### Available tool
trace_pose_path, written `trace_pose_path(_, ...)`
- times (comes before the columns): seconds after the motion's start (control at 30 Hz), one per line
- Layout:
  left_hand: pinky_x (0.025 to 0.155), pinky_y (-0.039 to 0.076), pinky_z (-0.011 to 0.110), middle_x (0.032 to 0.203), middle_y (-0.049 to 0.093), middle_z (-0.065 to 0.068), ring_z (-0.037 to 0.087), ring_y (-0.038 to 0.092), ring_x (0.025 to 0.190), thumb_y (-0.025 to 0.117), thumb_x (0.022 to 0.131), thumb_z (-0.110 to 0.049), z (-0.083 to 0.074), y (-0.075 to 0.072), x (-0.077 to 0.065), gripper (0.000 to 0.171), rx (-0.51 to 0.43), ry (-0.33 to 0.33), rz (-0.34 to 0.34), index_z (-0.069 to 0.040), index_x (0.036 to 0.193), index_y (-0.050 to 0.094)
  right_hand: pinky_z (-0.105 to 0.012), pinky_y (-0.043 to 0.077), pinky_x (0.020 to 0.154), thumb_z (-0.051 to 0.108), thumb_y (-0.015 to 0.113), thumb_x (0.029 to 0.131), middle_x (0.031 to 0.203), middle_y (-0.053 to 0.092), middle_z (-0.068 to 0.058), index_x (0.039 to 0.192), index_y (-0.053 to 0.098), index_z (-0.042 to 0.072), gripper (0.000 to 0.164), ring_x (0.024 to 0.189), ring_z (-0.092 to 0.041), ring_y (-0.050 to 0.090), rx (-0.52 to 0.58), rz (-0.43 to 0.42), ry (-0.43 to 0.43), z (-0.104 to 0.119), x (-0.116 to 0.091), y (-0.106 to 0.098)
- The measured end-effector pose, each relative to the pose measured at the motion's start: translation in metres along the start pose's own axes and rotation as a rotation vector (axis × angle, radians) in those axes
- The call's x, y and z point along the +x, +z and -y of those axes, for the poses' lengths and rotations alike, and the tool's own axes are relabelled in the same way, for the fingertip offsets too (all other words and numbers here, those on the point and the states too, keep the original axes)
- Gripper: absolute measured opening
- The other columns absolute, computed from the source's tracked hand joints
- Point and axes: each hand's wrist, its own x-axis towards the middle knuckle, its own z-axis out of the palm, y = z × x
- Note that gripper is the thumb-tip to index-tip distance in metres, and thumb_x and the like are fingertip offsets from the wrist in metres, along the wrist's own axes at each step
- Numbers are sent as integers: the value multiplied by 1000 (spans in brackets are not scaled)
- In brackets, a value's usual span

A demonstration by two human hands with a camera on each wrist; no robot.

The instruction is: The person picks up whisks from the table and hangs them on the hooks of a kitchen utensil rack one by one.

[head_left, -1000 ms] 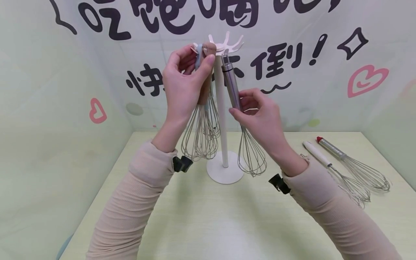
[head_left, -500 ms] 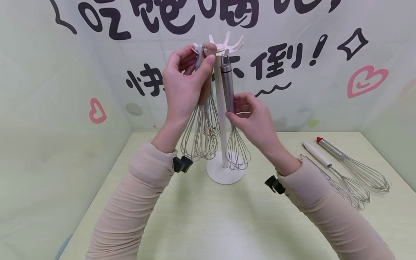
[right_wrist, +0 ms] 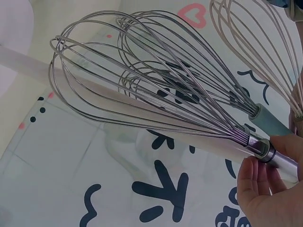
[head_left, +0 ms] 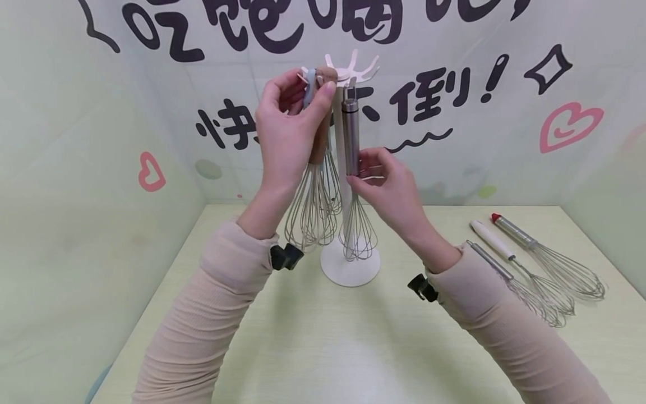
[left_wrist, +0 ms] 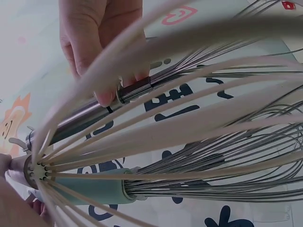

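Observation:
My left hand point(head_left: 286, 132) holds a brown-handled whisk point(head_left: 318, 147) up at the hooks of a white stand point(head_left: 353, 73). A light blue strap or loop point(head_left: 310, 87) shows by its fingers. Lower on the right, my right hand point(head_left: 391, 182) pinches a steel-handled whisk point(head_left: 351, 132) near the base of its handle. That whisk hangs almost upright in front of the pole, its top loop at a front hook; whether the hook bears its weight I cannot tell. Behind, a teal-handled whisk point(left_wrist: 102, 189) shows in the left wrist view, partly covered by the brown whisk's wires.
Three whisks lie on the table at the right: one red-tipped point(head_left: 515, 230), one white-handled point(head_left: 492, 238) and one with a thin steel handle point(head_left: 489, 259). The stand's round base point(head_left: 335, 272) rests on the table. A printed backdrop point(head_left: 454, 168) rises behind.
My right hand has moved left and slightly down, swinging the steel-handled whisk from a slant to nearly upright against the pole. The left hand has hardly moved.

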Motion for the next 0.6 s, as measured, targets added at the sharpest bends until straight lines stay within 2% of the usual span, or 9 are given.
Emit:
trace_pose_path(0.3, 94, 50, 14, 115, 58, 7, 11, 56, 100, 74, 82, -15, -2, 6, -1, 49, -27, -1, -51, 1, 124, 53, -35, 57, 90, 1, 65, 86, 108, 63, -17, 119, 56, -3, 35, 98, -24, 61, -11, -3, -1, 0, -1, 0)
trace_pose_path(0.6, 90, 51, 17, 114, 59, 6, 11, 57, 97, 75, 80, -17, -3, 7, -2, 52, -20, -21, -61, 0, 124, 52, -35, 57, 91, 2, 65, 87, 109, 63, -17, 120, 56, -2, 35, 99, -24, 61, -19, 4, 14, -1, -2, 0)
